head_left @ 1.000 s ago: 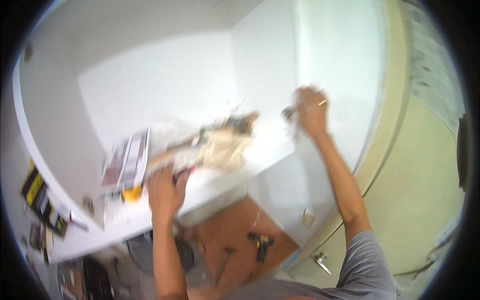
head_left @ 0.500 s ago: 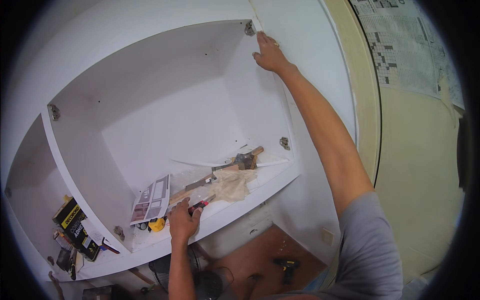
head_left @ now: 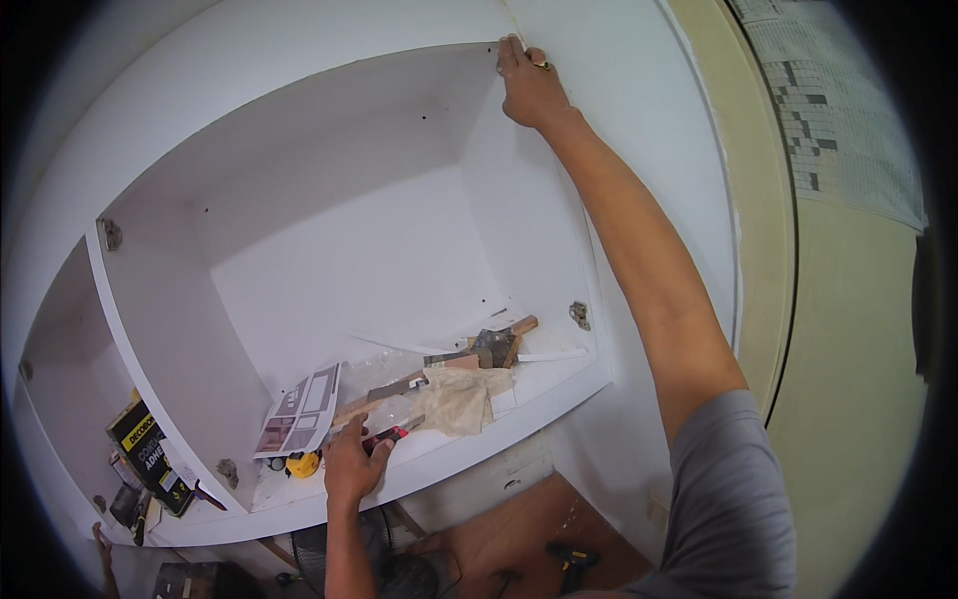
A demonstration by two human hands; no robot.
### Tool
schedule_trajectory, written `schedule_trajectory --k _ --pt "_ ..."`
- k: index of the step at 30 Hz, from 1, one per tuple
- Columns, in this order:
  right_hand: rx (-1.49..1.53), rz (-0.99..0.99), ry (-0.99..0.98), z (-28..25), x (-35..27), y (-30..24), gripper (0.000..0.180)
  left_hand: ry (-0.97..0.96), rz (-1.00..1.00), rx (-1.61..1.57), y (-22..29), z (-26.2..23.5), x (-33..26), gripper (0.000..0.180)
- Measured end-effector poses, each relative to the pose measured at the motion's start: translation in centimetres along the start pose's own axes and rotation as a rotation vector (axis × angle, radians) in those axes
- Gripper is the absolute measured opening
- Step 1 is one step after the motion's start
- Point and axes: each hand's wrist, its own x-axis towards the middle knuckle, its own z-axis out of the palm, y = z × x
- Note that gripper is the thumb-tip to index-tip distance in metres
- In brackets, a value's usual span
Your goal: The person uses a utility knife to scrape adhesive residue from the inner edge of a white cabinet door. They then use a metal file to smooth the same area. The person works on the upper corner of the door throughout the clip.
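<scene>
1. The right hand is raised to the upper centre of the frame, where it is pressed against the top front corner of the white cabinet. Its fingers are laid together and flat on the corner edge; a small yellowish item shows at the fingertips, and what it is cannot be told.
2. The left hand is placed at the lower centre of the frame, on the cabinet's bottom shelf. Its fingers are curled around a red-and-black tool, which lies on the shelf.
3. For good work at the corner, the raised hand should be held steady and the pressure kept square to the edge, while the lower hand keeps the tool within reach.
4. Just beside the left hand, these things are counted: one hammer with a wooden handle, one crumpled cloth, one printed leaflet and one yellow tape measure.
5. Three hinge plates are seen on the cabinet walls: one at the right, one at the upper left, one at the lower left.
6. One black-and-yellow box stands in the neighbouring compartment, at the lower left of the frame.
</scene>
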Motion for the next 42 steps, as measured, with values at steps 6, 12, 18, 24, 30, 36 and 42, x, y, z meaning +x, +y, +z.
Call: schedule_trajectory --k 6,12,18,24,30,36,42 --pt "-0.021 -0.102 0.116 0.8 0.0 1.1 0.066 0.084 0.028 -0.037 -0.3 0.2 -0.2 0.068" --pt "-0.17 -0.175 0.182 0.9 -2.1 1.5 0.051 0.087 0.017 0.025 0.1 0.4 -0.3 0.063" --pt "-0.283 -0.161 0.153 0.4 -2.8 1.0 0.051 -0.016 0.038 0.001 -0.4 0.4 0.0 0.044" --pt "-0.333 -0.142 0.124 -0.1 -3.6 1.1 0.051 -0.068 0.063 0.145 1.0 0.0 0.7 0.033" --pt "-0.309 -0.131 0.101 -0.8 -3.5 0.2 0.053 0.215 0.145 -0.067 0.8 -5.1 2.6 0.031" --pt "-0.322 -0.125 0.087 -0.4 -4.0 1.3 0.053 0.244 0.403 -0.269 14.3 -12.0 10.6 0.046" --pt "-0.331 -0.088 0.094 -0.8 -4.2 0.6 0.052 0.469 0.678 -0.049 22.3 -15.1 18.7 0.046"
